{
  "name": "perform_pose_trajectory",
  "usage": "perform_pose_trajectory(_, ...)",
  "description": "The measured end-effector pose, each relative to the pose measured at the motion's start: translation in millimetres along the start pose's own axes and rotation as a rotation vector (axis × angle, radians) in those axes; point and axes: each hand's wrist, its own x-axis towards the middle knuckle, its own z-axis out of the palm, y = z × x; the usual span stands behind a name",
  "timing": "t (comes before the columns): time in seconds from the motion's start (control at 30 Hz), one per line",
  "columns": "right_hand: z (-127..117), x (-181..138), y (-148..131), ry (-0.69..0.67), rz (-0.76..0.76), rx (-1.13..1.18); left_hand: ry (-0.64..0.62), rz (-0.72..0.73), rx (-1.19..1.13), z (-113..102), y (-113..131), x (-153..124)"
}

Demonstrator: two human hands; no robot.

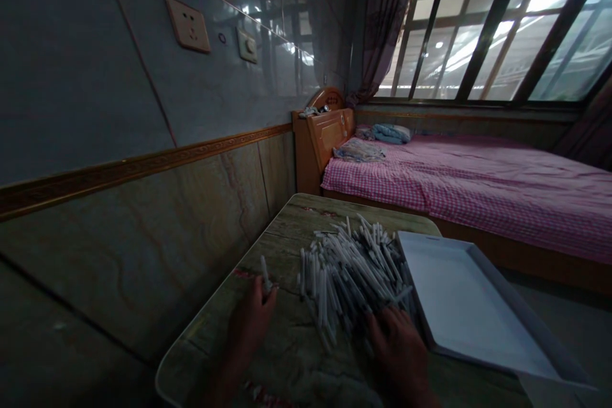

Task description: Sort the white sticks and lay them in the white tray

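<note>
My left hand [257, 309] is closed over the left part of the table. Between its thumb and fingers a slim whitish tube [264, 266], shaped like a pen barrel, stands nearly upright. A large heap of similar thin white and grey tubes [351, 264] lies loosely to the right of that hand, pointing in mixed directions. At the heap's near right edge, my right hand [399, 344] has its fingers curled down onto the tubes. Its fingertips are in shadow, so what they grip, if anything, cannot be made out.
A shallow white tray [471, 306] lies to the right of the heap, reaching past the edge of the table [287, 357]. A tiled wall [210, 223] runs along the left. Behind the table stands a bed [454, 185] with a pink checked sheet, below a window [478, 32].
</note>
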Motion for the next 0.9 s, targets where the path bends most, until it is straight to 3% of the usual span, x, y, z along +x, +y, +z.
perform_pose_trajectory(0.1, 1, 1, 4, -0.003, -0.011, -0.052, -0.080, 0.067, 0.219, 2, 3, -1)
perform_pose_trajectory(0.2, 0, 2, 3, 0.004, -0.021, -0.063, -0.147, 0.116, 0.263, 6, 4, -1)
perform_pose_trajectory(0.43, -3, 2, -5, 0.084, -0.149, -0.038, -0.042, 0.316, 0.289, 24, 25, 2)
perform_pose_trajectory(0.63, 0, 5, -7, 0.081, -0.172, -0.001, -0.108, 0.247, 0.493, 37, 63, 16)
perform_pose_trajectory(0.9, 0, 8, -9, 0.121, -0.192, 0.000, -0.172, 0.245, 0.424, 41, 82, 24)
